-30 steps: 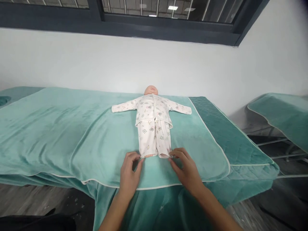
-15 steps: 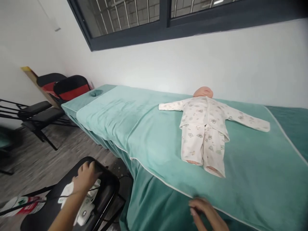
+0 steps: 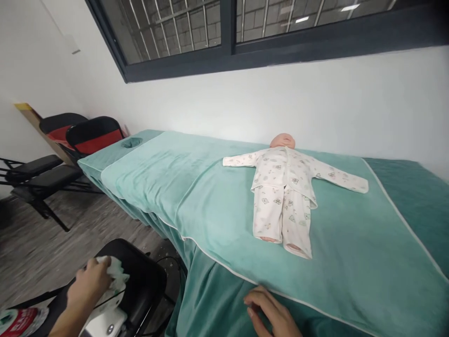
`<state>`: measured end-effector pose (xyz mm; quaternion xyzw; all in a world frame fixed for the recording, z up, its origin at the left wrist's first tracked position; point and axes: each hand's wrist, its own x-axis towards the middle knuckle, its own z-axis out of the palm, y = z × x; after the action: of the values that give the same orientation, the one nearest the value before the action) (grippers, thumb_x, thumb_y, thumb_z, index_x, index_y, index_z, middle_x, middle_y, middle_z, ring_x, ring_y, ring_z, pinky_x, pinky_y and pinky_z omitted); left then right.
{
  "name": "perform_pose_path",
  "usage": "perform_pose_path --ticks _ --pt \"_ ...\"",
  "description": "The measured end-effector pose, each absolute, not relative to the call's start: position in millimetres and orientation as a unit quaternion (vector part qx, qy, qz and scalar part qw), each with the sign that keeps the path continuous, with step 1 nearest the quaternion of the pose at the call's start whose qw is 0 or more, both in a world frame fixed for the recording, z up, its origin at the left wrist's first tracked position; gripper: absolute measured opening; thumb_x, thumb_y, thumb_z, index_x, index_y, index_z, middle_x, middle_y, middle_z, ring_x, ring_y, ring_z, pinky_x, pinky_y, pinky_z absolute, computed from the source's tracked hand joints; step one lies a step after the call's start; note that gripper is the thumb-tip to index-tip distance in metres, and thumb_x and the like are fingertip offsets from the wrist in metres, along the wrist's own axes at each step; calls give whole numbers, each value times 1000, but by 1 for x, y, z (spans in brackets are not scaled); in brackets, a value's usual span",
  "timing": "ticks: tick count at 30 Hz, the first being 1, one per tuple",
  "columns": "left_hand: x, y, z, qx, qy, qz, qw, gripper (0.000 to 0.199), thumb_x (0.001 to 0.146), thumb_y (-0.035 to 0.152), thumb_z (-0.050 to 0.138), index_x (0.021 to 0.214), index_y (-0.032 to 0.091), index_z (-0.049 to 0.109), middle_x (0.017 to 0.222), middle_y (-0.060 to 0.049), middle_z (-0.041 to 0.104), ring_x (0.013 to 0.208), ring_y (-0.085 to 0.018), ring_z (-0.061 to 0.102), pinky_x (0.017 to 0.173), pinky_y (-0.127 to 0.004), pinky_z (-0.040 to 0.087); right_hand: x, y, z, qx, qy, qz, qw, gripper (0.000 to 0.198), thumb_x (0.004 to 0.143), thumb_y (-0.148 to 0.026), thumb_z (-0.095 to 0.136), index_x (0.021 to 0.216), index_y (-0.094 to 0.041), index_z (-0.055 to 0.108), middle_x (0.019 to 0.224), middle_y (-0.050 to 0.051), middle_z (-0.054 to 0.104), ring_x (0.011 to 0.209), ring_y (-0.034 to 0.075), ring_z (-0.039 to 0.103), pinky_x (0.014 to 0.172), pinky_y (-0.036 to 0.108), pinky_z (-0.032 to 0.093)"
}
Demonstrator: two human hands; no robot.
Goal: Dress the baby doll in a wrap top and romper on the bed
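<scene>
Over the black chair (image 3: 142,276) at lower left, my left hand (image 3: 87,283) is closed on a crumpled white and pale green cloth (image 3: 118,274). Just below it on the seat lies a white device (image 3: 108,323) with a round button, partly hidden by my forearm. My right hand (image 3: 268,309) hovers by the near edge of the bed, fingers loosely curled and apart, holding nothing. Farther back, a baby doll (image 3: 282,140) lies on its back in a white printed top (image 3: 271,166) and matching trousers (image 3: 267,210), its sleeves spread out sideways.
A green cover (image 3: 210,201) drapes the long bed, which has a face hole (image 3: 132,142) at its left end. Folding chairs (image 3: 94,135) stand beyond. A red-labelled bottle (image 3: 26,320) is at lower left. A barred window (image 3: 175,28) is set in the wall.
My left hand has closed on the crumpled cloth and lifted it off the chair's pile. My right hand stays near the bed edge. The view has shifted slightly.
</scene>
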<state>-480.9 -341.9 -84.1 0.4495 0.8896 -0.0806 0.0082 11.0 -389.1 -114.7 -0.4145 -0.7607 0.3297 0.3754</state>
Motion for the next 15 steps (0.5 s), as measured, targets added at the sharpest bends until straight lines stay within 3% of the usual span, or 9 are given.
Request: perform_pose_path --ticks 3,5,7,8,10,12,15 --pt "-458 -331 -25 507 859 -24 -68 46 69 31 50 113 21 62 117 -15 56 103 -39 57 76 -48 53 18 -379 -89 -433 -740 349 378 18 91 -12 46 97 -25 58 88 1 64 79 14 66 74 23 57" --pt "-426 -324 15 528 832 111 -128 47 66 33 45 109 24 59 116 -11 55 108 -36 56 85 -50 52 21 -368 -62 -440 -719 364 397 18 91 -14 48 101 -25 59 95 2 65 85 15 66 80 26 57" --pt "-380 -317 49 558 775 253 -160 42 66 36 42 105 28 57 114 -4 55 114 -34 54 96 -51 48 23 -353 -31 -439 -705 371 415 20 91 -19 53 110 -26 58 111 4 65 93 16 67 88 30 56" --pt "-353 -313 63 570 748 307 -145 39 65 36 45 101 30 58 112 -1 55 114 -33 54 99 -51 46 24 -344 -15 -440 -702 370 420 33 90 -23 57 122 -29 54 125 6 61 101 17 66 92 33 56" --pt "-296 -305 82 566 704 423 -71 34 66 41 57 98 31 59 109 2 59 108 -33 58 97 -51 46 26 -327 15 -440 -704 354 431 69 87 -33 66 147 -34 32 152 10 40 128 24 54 101 41 51" --pt "-238 -297 89 570 637 517 44 30 67 40 68 94 29 61 106 2 64 105 -30 60 96 -49 48 29 -311 39 -415 -712 327 463 97 80 -42 74 154 -34 13 162 11 19 145 28 34 108 46 45" --pt "-161 -287 83 578 484 615 232 29 72 40 69 94 25 56 113 -2 64 107 -25 62 94 -42 52 35 -300 61 -363 -732 304 490 109 75 -47 77 155 -31 4 163 12 16 148 28 27 112 45 42"
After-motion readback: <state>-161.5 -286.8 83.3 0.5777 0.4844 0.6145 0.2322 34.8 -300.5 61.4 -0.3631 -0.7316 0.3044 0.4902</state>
